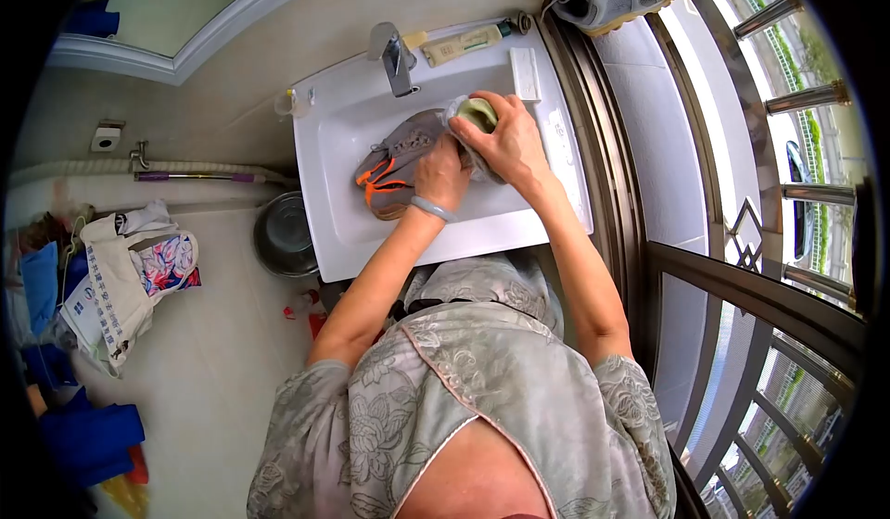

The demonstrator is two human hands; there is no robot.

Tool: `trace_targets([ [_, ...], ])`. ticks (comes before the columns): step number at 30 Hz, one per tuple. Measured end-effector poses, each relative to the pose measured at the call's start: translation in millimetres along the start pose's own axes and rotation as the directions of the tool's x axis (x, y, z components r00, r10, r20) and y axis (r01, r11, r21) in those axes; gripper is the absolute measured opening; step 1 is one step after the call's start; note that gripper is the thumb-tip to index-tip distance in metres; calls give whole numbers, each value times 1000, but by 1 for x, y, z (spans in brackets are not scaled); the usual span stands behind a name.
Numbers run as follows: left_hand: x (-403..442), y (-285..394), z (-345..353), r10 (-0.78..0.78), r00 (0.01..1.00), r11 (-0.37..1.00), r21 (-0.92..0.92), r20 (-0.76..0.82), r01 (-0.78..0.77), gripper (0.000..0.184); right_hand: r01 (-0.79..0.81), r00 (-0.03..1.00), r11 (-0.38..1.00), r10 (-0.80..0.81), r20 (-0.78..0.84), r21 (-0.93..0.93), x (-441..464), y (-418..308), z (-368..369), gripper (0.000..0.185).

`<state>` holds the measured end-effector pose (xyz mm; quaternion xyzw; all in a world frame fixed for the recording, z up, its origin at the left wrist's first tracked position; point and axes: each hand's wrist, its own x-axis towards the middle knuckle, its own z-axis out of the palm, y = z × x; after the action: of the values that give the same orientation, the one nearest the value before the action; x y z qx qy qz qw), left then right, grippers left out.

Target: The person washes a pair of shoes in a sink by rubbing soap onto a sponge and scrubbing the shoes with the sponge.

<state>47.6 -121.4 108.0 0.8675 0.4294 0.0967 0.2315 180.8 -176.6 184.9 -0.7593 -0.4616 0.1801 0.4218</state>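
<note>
In the washbasin, the likely soft sneaker suits a sole grip; right hand clasps something green, left hand's hold unclear.

- Light source: daylight, barred metal-framed window, 3 o'clock.
- White rectangular ceramic sink, 12 o'clock: bright, soft shadows.
- Periphery: curved distortion, black vignette.

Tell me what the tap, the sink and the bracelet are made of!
The tap looks like chrome-coated metal: it's silvery and shiny. The sink seems to be glazed ceramic because it's smooth, white and glossy, but it could be plastic. The bracelet looks like polished stone or glass: it's pale, smooth and rounded. I can't tell which.
</note>
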Motion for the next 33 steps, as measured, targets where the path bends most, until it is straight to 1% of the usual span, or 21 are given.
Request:
trace_targets([
  [1, 5, -20, 11, 38, 992, 998, 51, 117, -44, 67, 88, 994, 995, -91, -54, -54, -21, -11, 9, 49],
  [2, 5, -28, 15, 35, 992, 998, 51, 117, -41, 67, 165, 982, 976, -176, -68, -144, -37, -16, 19, 54],
  [4, 4, -31, 9, 229, 931, 918, -255, -284, -303, 61, 219, 974, 975, -221, -44, -45, -59, -15, 30, 56],
  [5, 0, -34, 5, 162, 962, 936, -273, -219, -220, 63, 225, 973, 974, -226, -36, -38, -60, -12, 32, 56],
  [8, -4, -37, -5, 132, 962, 956, -227, -237, -187, 60, 282, 958, 959, -281, -52, 14, -52, 0, 30, 56],
  [9, -9, -27, -17, -25, 988, 949, -315, -150, -24, 63, 223, 971, 974, -218, -98, 42, -43, 5, 30, 54],
  [10, -13, -27, -19, -27, 989, 949, -314, -147, -21, 63, 164, 978, 984, -152, -143, 69, -32, 11, 29, 53],
  [12, -18, -29, -22, 33, 934, 870, -450, -357, -202, 68, 25, 981, 992, 0, -195, 126, -6, 27, 31, 50],
  [13, -22, -33, -26, 23, 966, 859, -489, -259, -152, 76, -16, 985, 987, 42, -165, 158, 2, 21, 31, 51],
  [14, -25, -35, -27, 22, 967, 861, -487, -253, -147, 76, -21, 985, 987, 48, -163, 161, 5, 12, 34, 51],
  [16, -31, -36, -29, -86, 987, 911, -411, -133, 24, 72, 95, 995, 977, -101, 23, 189, 7, -6, 50, 52],
  [18, -32, -53, -27, -135, 985, 901, -427, -111, 76, 69, 113, 993, 979, -119, 25, 170, 4, 1, 70, 52],
  [20, -40, -65, -34, -66, 952, 862, -498, -298, -96, 66, 5, 998, 999, -8, 70, 47, -4, 26, 87, 49],
  [21, -44, -74, -36, -117, 960, 798, -599, -253, -60, 65, -40, 992, 992, 54, 116, -123, -10, 48, 91, 44],
  [22, -49, -87, -33, -122, 961, 798, -600, -248, -53, 65, -43, 986, 977, 76, 152, -209, -15, 76, 95, 42],
  [26, -57, -122, -23, -185, 976, 756, -651, -113, 68, 72, -78, 990, 959, 108, 94, -273, -16, 86, 94, 43],
  [28, -52, -115, -33, -260, 963, 461, -867, 69, 186, 75, -86, 994, 962, 103, 49, -261, 0, 61, 91, 44],
  [29, -50, -104, -46, -289, 937, 282, -918, 196, 279, 76, -40, 999, 994, 41, 4, -100, 4, 45, 95, 44],
  [30, -50, -106, -48, -297, 933, 283, -915, 202, 288, 76, 10, 999, 998, -7, -50, 62, 5, 28, 99, 45],
  [32, -38, -112, -50, -282, 915, 49, -949, 287, 312, 62, 161, 986, 985, -159, -41, 69, 1, -9, 107, 46],
  [33, -35, -114, -47, -264, 919, 162, -926, 291, 340, 65, 200, 979, 980, -200, 32, -7, -5, -20, 113, 48],
])
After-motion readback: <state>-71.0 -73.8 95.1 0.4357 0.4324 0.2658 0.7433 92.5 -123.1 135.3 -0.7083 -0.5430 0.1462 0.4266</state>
